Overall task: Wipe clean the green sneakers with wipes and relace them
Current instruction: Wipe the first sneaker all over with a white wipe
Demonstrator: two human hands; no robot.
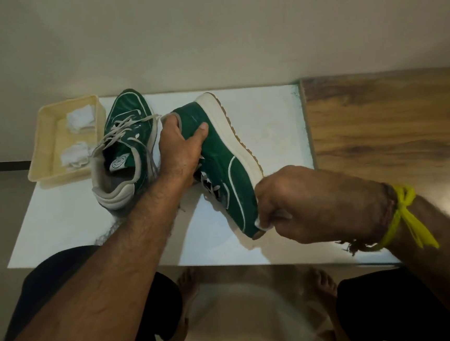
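Left hand clamped on the heel of a green sneaker, fingers hooked over the collar and thumb pressed against the outer side, with the shoe tipped on its side above the white table, cream sole turned away to the right and toe pointing toward the near edge. Right hand curled at the toe, pinching a white wipe against the green upper just beside the white piping. Yellow cord knotted round the right wrist. Second green sneaker upright on the table just left of the held one, toe away, grey-white laces loosely threaded and trailing. Cream plastic tray at the table's far left corner, touching or nearly touching that sneaker, with two crumpled white wipes inside. Wood-grain surface adjoining the table on the right. Bare feet on the floor below the near edge.
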